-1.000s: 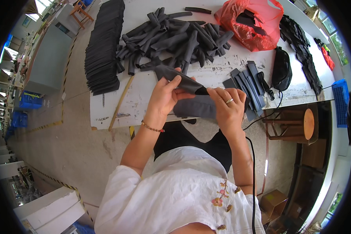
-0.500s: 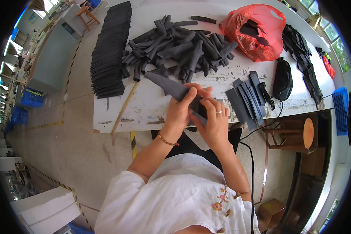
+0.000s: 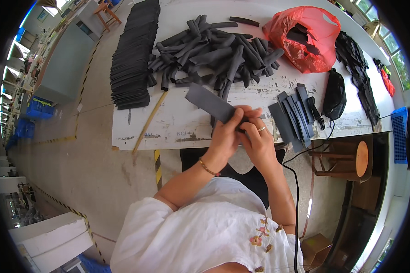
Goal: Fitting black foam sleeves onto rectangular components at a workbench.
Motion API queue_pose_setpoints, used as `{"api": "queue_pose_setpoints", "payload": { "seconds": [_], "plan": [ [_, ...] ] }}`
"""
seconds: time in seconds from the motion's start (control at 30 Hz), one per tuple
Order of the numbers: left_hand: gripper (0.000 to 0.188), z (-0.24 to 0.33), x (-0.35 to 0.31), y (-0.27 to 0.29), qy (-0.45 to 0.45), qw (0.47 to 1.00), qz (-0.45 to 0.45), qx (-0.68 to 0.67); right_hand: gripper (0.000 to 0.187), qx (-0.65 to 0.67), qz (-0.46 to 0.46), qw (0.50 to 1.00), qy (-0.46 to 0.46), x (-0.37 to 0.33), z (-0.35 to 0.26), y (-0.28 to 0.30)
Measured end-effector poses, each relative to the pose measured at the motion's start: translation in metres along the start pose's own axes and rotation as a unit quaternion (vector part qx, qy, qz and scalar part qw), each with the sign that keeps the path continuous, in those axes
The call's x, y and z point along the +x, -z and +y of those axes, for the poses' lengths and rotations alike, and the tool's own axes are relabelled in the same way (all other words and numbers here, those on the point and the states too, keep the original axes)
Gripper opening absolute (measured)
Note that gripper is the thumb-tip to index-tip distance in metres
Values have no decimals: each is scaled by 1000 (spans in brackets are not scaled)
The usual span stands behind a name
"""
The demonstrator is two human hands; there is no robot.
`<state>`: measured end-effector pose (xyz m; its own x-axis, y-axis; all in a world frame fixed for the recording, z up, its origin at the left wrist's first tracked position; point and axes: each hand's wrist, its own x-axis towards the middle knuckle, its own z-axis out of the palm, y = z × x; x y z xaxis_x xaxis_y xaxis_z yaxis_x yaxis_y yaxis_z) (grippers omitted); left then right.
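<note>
My left hand [image 3: 226, 136] is closed on a dark grey fabric strip [image 3: 209, 103], its thumb pressed on top. The strip's free end sticks out up and to the left, over the table's front edge. Close against it, my right hand [image 3: 258, 141] pinches the strip's near end, which the fingers partly cover. Beyond the hands lies a loose heap of curled dark fabric pieces [image 3: 218, 54]. Just to the right of my hands, several flat dark strips [image 3: 290, 116] lie overlapped on the table.
A long stack of dark pieces [image 3: 134, 54] lines the white table's [image 3: 168, 132] left side. At the back right sits a red plastic bag [image 3: 300, 38], with a black pouch [image 3: 335, 94] nearer. A wooden stick [image 3: 149, 122] crosses the front left. A stool [image 3: 361, 158] and black cable [image 3: 297, 200] are to the right.
Both hands have shifted slightly right and down. The strip, earlier folded and wider near the fingers, now shows as a narrower, straighter band.
</note>
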<state>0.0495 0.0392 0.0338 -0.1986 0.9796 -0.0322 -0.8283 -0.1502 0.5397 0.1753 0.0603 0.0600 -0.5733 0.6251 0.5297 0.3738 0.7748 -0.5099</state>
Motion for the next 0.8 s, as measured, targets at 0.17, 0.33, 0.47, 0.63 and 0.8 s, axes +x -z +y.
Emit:
{"api": "queue_pose_setpoints", "payload": {
  "seconds": [0.17,0.33,0.47,0.63,0.8],
  "plan": [
    [30,15,1,-13,-9,999,49,7,27,22,1,1000,0,-4,11,-2],
    [31,11,7,-6,-89,996,8,10,22,42,32,998,17,2,11,-3],
    [28,6,4,-4,-74,997,13,25,21,54,35,998,6,1,14,-5],
    [24,4,2,-4,-67,998,7,2,15,53,43,998,8,1,15,-4],
    [25,2,3,0,-58,998,7,-3,19,63,37,997,4,1,16,-6]
  ]
}}
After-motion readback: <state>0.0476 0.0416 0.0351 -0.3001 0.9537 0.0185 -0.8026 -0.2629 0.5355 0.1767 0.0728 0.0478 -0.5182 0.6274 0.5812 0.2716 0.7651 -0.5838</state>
